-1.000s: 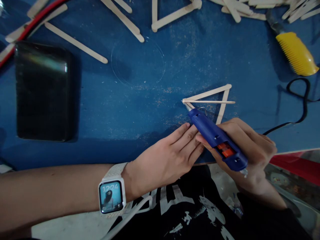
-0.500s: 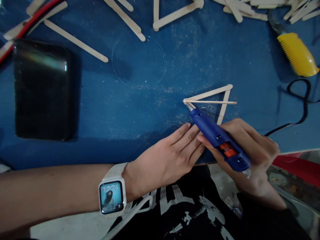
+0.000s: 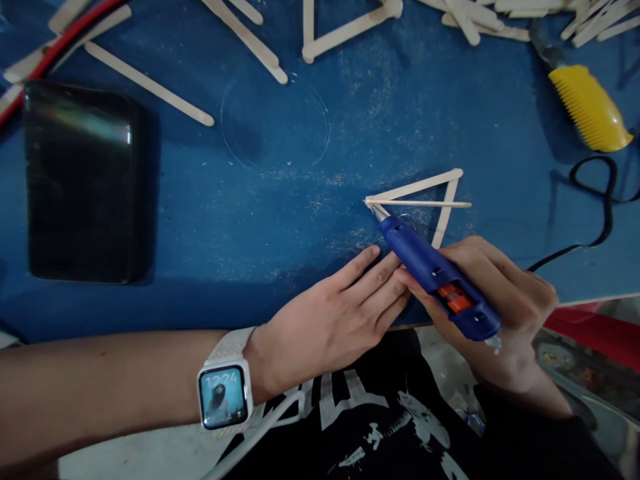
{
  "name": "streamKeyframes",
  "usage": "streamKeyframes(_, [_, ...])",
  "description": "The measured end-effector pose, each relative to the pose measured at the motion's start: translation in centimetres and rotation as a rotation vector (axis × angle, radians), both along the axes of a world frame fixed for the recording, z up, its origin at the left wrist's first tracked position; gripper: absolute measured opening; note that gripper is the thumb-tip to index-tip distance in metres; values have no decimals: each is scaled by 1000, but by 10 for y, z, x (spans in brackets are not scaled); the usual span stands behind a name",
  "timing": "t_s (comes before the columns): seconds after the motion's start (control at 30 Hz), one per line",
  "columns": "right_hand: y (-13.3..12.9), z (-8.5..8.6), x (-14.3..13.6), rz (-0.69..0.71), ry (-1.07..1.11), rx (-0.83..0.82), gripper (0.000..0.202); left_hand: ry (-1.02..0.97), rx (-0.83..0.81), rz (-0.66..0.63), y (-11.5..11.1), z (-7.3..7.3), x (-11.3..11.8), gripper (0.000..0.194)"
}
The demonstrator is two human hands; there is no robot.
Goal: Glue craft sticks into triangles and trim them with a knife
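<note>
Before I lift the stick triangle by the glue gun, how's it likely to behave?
The stick triangle should feel light, being thin sticks. It's probably fragile at the visible corners, where only stick ends overlap. The crossing stick might snag, poking past one side.

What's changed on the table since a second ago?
Very little: the left hand's index finger seems slightly more spread from its neighbour. Nothing was visibly grabbed or released. The right hand still holds the blue glue gun, nozzle at the left corner of the stick triangle.
</note>
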State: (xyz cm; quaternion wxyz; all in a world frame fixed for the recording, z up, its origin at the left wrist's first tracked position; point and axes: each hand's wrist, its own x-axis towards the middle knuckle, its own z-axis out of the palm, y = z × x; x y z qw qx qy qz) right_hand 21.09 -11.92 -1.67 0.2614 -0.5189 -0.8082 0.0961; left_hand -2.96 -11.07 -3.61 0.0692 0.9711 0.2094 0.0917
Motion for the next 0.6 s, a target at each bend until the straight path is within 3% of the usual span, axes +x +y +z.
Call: streamKeyframes(0.6, [-2, -1, -2, -20, 0, -17, 15, -24, 13, 0, 0, 0, 0, 50])
